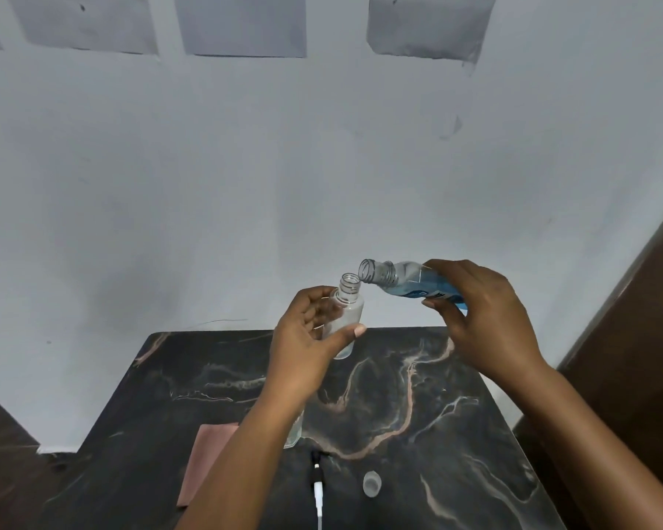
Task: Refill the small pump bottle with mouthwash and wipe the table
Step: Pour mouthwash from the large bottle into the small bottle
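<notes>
Above table [456,434] edge, left hand [307,338] and right hand [483,311] hold bottles.

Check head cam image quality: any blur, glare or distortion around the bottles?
Head view: dim, flat light with soft shadows and no strong glare; wide-angle bending shows at the frame edges; the small bottle in the left hand and the mouthwash bottle in the right hand look slightly soft, label unreadable.

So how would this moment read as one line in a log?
left hand: holds small bottle | right hand: tilts mouthwash bottle | necks close, no flow visible | cloth on table
</notes>
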Demonstrator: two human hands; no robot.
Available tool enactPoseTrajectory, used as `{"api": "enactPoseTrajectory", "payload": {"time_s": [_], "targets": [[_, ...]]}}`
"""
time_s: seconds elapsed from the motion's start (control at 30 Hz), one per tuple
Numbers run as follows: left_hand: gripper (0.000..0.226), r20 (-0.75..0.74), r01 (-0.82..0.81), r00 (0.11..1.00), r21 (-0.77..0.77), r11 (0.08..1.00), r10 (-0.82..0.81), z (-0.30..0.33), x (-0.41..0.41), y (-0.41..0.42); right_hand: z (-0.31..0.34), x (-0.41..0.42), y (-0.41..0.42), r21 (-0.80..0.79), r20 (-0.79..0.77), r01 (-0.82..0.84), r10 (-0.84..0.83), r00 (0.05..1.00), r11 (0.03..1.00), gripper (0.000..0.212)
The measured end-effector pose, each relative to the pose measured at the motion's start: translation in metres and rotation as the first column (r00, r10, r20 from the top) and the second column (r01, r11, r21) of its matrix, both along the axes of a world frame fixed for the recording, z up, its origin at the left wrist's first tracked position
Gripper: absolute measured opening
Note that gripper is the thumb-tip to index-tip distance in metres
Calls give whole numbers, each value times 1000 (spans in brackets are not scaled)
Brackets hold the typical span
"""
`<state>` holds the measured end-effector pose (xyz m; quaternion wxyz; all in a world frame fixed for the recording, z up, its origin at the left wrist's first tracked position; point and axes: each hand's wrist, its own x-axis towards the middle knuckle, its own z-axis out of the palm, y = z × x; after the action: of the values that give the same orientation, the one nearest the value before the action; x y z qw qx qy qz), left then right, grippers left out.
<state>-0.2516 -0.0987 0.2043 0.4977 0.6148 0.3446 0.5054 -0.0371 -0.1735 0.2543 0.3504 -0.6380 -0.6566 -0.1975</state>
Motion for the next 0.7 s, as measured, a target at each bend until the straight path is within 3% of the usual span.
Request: {"api": "enactPoseTrajectory", "payload": {"time_s": [0.7], "targets": [[50,6,50,999,2,999,-50,-1,6,-9,21,11,-11,11,217,26,-28,976,1000,43]]}}
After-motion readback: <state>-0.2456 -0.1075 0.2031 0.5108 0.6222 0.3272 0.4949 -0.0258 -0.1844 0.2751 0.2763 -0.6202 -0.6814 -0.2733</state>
